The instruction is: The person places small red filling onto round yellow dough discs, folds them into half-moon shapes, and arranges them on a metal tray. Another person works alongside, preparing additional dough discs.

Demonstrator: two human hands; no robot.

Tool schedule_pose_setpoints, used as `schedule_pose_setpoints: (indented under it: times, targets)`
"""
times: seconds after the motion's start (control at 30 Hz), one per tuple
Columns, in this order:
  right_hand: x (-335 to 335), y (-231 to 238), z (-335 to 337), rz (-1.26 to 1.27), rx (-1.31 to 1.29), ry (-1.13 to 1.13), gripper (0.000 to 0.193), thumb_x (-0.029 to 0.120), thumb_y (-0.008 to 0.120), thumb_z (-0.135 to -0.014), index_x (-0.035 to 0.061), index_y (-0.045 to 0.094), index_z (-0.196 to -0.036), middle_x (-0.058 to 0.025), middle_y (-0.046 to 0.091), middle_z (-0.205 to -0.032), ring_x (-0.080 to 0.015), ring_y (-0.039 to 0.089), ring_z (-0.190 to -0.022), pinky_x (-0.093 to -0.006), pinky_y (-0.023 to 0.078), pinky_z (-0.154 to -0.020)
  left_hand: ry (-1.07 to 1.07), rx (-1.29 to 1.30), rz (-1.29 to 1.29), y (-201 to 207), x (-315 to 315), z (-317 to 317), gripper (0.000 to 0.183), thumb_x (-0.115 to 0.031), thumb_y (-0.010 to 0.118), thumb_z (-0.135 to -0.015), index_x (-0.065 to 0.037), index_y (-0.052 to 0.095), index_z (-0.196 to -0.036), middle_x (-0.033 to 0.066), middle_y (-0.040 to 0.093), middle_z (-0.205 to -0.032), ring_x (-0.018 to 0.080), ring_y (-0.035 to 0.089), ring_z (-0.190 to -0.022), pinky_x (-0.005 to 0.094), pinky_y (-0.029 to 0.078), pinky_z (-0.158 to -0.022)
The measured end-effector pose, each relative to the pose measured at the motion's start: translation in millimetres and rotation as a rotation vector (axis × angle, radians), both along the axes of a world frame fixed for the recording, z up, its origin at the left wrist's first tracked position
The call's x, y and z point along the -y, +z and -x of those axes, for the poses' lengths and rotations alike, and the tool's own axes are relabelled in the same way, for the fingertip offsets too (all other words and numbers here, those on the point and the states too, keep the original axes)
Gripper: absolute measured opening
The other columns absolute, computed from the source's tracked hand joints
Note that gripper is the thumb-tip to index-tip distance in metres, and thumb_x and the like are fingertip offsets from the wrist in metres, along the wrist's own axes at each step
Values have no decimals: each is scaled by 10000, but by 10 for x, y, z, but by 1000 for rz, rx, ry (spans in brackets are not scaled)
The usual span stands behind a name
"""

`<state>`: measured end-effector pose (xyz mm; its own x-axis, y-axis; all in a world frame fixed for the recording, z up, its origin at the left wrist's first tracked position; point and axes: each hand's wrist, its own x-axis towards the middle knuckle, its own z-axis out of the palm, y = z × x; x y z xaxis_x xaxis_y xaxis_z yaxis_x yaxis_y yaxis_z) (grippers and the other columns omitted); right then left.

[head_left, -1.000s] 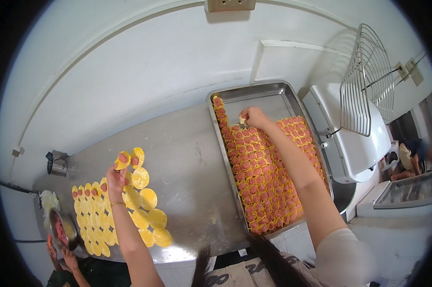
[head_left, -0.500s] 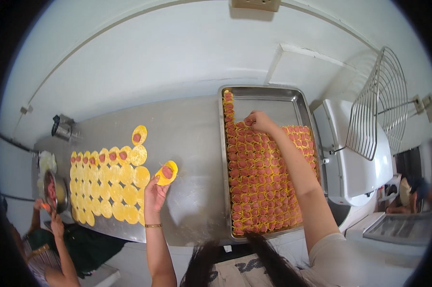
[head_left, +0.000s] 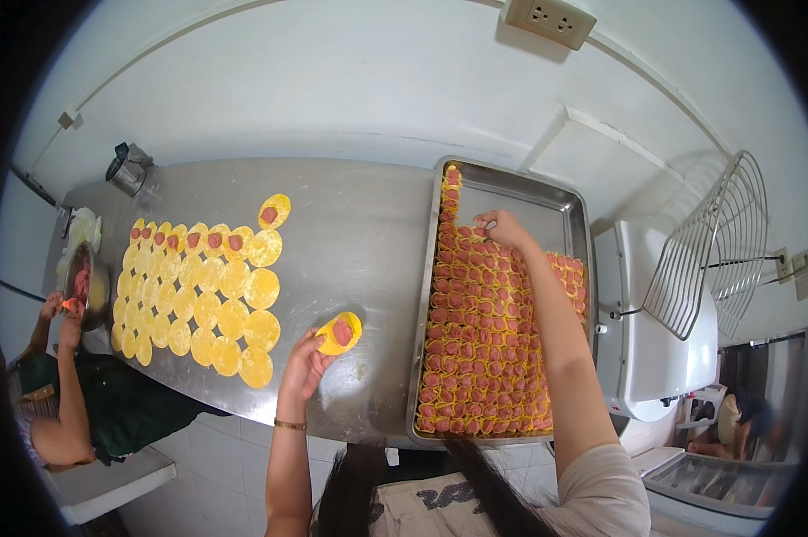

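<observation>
Bench (head_left: 368,206): steel, dusted pale in patches, set against a white wall (head_left: 332,80) bearing a power outlet (head_left: 549,22). Metal cup (head_left: 128,174): at the far left of the bench. Bowl (head_left: 99,288) of reddish filling: left end, with a co-worker's hands (head_left: 69,318) at its near side. White appliance (head_left: 659,313) and wire rack (head_left: 710,251): right of the tray.

Yellow round wrappers (head_left: 182,302): a block of rows on the left of the bench, the farthest row mostly topped with filling; one topped wrapper (head_left: 275,213) at its far right corner. Steel tray (head_left: 416,358): raised rim, packed with dumplings (head_left: 484,358) from the near end; bare floor at the far end, bounded left by a single file of dumplings. Bare steel runs between wrappers and tray.

Left hand (head_left: 303,369): raised over that strip near the bench's near edge, fingers pinching one filled wrapper (head_left: 340,334) by its edge. Right hand (head_left: 506,231): arm reaching across the tray, fingers bent down at the dumplings' far edge; whether they grip anything cannot be told.
</observation>
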<state>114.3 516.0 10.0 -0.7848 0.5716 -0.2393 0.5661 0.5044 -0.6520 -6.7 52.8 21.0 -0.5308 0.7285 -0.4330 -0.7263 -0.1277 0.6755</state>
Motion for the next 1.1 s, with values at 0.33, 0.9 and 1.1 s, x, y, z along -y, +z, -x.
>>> schedule_pose_setpoints:
  times: [0.33, 0.9, 1.1]
  targets:
    - [-214, -119, 20, -10, -102, 97, 357, -93, 575, -691, 42, 697, -997, -79, 684, -982, -197, 664, -850, -317, 519, -706, -21, 54, 30, -53, 124, -62, 205, -98, 513, -897, -7, 486, -1078, 125, 590, -1090, 202, 623, -1012, 333, 531, -901]
    - [-252, -231, 125, -113, -104, 142, 384, -110, 518, -632, 76, 739, -885, -117, 708, -889, -236, 657, -753, -333, 509, -688, -41, 52, 32, -96, 192, -81, 221, -104, 528, -893, 0, 491, -1084, 133, 587, -1100, 208, 619, -1027, 336, 520, -923]
    - [-202, -160, 56, -34, -26, 128, 427, -119, 484, -627, 63, 737, -918, -116, 710, -903, -240, 663, -804, -327, 511, -728, -20, 74, 64, -60, 148, -103, 241, -107, 528, -896, 5, 480, -1104, 140, 583, -1112, 216, 612, -1044, 339, 516, -928]
